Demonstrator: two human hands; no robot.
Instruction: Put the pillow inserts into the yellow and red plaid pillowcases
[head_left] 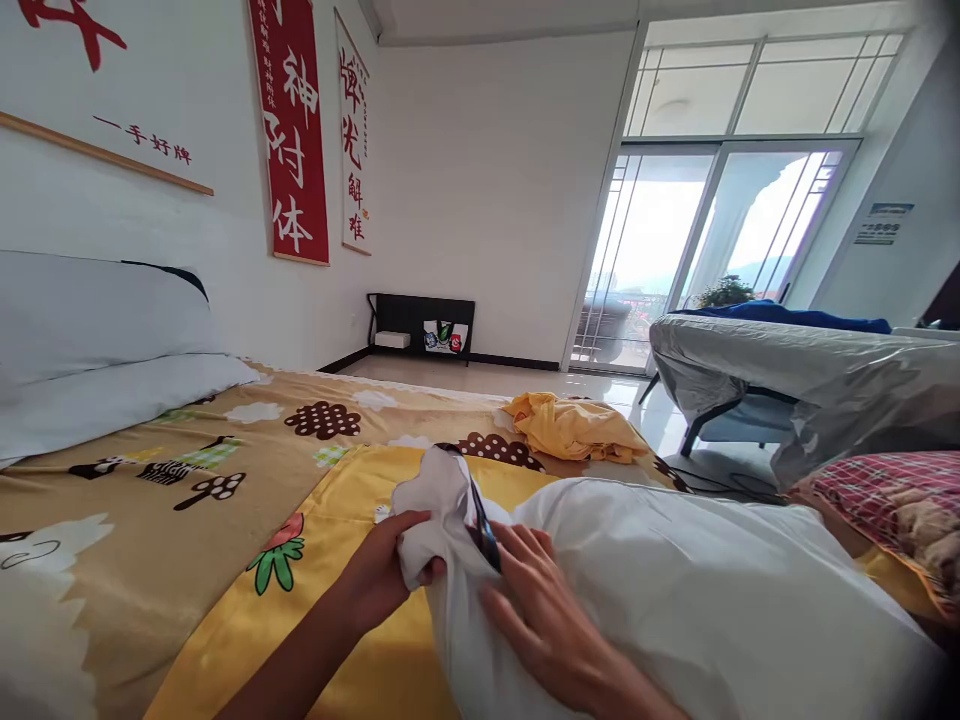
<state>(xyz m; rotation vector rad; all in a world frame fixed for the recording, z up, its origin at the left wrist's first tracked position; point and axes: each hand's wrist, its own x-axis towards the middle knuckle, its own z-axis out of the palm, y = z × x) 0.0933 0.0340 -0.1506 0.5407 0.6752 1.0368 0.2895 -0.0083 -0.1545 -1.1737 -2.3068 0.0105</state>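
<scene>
Left hand [384,572] closed on gathered end [433,495] of white bundle [675,580]; right hand [544,610] half-open at bundle's dark strip [484,525], grip unclear. Better hold end taut.

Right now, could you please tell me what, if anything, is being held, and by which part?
The left fingers grip the white fabric by its bunched end; the right fingers lie against it, their hold unclear.

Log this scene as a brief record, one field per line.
Left hand: gripping a bunched end of the white bedding
Right hand: touching the white bedding beside a dark strip; grip unclear
Beneath: patterned sheet
Beyond the hands: crumpled yellow-orange cloth
By the far wall: low black rack
Left wall: red hanging scroll
</scene>
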